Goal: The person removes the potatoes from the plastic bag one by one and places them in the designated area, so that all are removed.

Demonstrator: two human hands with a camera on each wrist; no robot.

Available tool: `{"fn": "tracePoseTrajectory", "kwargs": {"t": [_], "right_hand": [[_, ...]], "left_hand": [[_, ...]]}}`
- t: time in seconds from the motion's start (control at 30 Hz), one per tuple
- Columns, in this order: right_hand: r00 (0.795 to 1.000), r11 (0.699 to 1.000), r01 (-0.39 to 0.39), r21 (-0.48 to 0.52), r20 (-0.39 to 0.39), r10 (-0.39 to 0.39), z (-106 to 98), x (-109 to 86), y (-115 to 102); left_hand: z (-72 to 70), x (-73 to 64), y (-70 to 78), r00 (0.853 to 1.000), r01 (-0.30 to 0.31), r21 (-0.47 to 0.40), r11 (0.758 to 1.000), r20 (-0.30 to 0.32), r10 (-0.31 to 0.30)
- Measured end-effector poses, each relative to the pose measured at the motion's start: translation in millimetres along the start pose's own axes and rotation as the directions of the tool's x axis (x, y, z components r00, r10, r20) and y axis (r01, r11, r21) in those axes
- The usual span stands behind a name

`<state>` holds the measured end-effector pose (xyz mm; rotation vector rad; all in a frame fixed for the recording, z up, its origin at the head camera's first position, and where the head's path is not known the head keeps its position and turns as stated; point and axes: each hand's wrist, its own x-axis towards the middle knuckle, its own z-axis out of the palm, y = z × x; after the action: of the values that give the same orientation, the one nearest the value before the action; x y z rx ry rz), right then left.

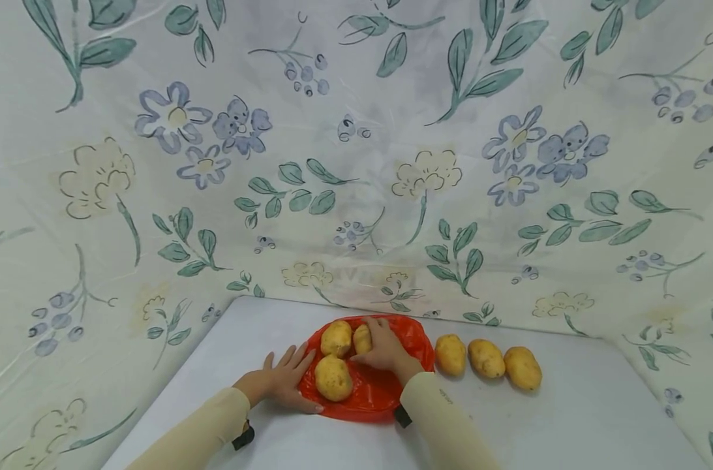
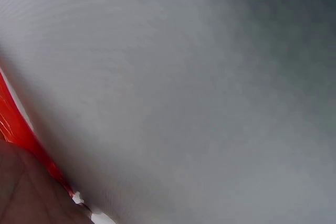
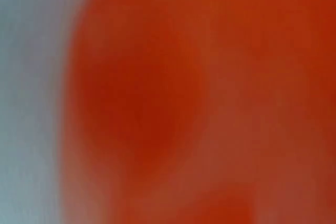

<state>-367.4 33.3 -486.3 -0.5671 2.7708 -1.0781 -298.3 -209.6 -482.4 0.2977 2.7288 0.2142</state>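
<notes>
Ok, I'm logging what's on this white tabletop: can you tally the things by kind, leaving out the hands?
Potatoes: 6 (one partly hidden by the right hand)
Red plastic, likely a bag: 1
Total: 7

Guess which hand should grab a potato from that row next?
Probably the right hand: it's nearer the row of three potatoes, though its grip is on another potato and would need freeing first. The left hand rests at the left edge of the red plastic, farther away.

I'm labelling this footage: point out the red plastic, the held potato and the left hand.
Red plastic [image 1: 370, 390], head view, bare middle.
Held potato [image 1: 361, 341], head view, uncovered side.
Left hand [image 1: 284, 382], head view, back of hand.
</notes>
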Motion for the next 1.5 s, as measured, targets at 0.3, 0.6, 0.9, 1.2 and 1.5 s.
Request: {"fn": "tracePoseTrajectory", "kwargs": {"t": [0.3,0.6,0.9,1.2,1.5], "right_hand": [[0.996,0.993,-0.088,0.078,-0.013,0.089,10.5,-2.2,5.2],[0.989,0.939,-0.148,0.309,0.028,0.147,11.5,-5.1,12.7],[0.986,0.881,-0.167,0.443,0.078,0.148,11.7,-6.4,11.3],[0.987,0.887,-0.162,0.433,0.053,0.155,14.8,-9.7,7.4],[0.987,0.890,-0.150,0.430,0.014,0.159,17.8,-9.5,7.9]], "left_hand": [[1.9,1.5,-0.1,1.000,-0.010,-0.005,1.000,-0.005,0.010],[1.6,-0.6,1.5,1.000,0.005,-0.042,0.999,0.018,-0.005],[-0.8,-2.6,1.3,1.000,-0.010,-0.015,1.000,0.003,0.010],[1.8,1.4,-1.2,1.000,-0.014,0.002,1.000,-0.002,0.014],[-0.8,0.1,-0.5,1.000,-0.023,-0.019,1.000,0.010,0.023]]}}
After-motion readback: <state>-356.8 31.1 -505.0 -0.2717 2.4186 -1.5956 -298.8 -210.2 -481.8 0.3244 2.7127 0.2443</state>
